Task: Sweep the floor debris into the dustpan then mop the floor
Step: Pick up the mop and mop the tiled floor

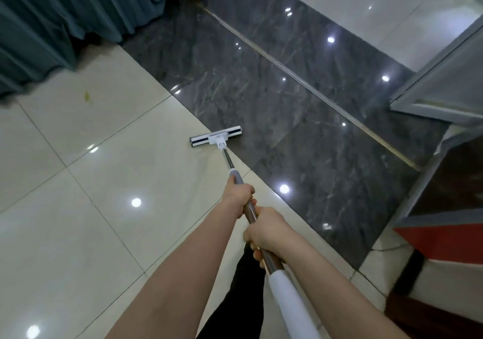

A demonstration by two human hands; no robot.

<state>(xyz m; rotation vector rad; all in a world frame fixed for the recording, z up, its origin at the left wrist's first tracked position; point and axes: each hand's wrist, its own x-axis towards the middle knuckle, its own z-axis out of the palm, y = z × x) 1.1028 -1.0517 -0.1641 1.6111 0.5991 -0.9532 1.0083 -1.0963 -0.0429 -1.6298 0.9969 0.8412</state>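
A mop with a flat white and dark head [216, 138] rests on the floor where the cream tiles [109, 208] meet the dark grey marble strip [300, 119]. Its metal pole [228, 159] runs back toward me and ends in a white sleeve [287, 304]. My left hand [239, 191] grips the pole lower down, just behind a grey collar. My right hand [266, 230] grips it higher up, close behind the left. A small yellow-green scrap of debris [86, 95] lies on a cream tile at the far left. No dustpan is in view.
Teal curtains [60, 17] hang to the floor along the back left. A grey framed glass door or cabinet [444, 77] and a red and dark piece of furniture [441, 236] stand at the right. A metal track [300, 80] crosses the marble. My dark trouser leg [235, 307] shows below.
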